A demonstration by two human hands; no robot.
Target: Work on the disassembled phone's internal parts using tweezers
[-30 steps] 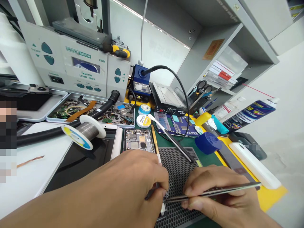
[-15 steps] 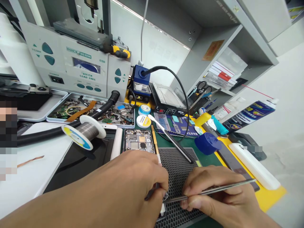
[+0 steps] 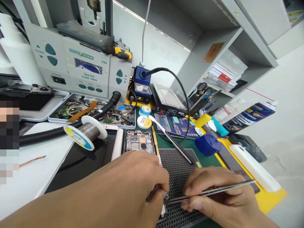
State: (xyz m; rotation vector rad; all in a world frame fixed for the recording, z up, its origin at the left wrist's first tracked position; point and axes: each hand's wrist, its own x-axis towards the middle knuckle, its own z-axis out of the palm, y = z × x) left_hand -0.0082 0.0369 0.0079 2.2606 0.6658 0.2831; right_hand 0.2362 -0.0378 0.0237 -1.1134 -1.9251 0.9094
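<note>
My right hand holds a pair of metal tweezers between thumb and fingers, its tips pointing left to my left hand's fingertips. My left hand is closed in a pinch beside those tips. A dark bit shows between its thumb and finger, too hidden to name. Under that hand lies an opened phone with its circuit board bare; its middle is covered by the hand, and a lower corner shows below the thumb. A black honeycomb mat is beneath the tweezers.
A solder spool sits on a dark screen at left. Behind are a hot air station, a tray of boards and a soldering station. A black-handled brush lies across the mat's edge; a blue cap is right of it.
The view has shifted slightly. The tweezers' two arms show a little further apart than before; both hands stay in nearly the same place.
</note>
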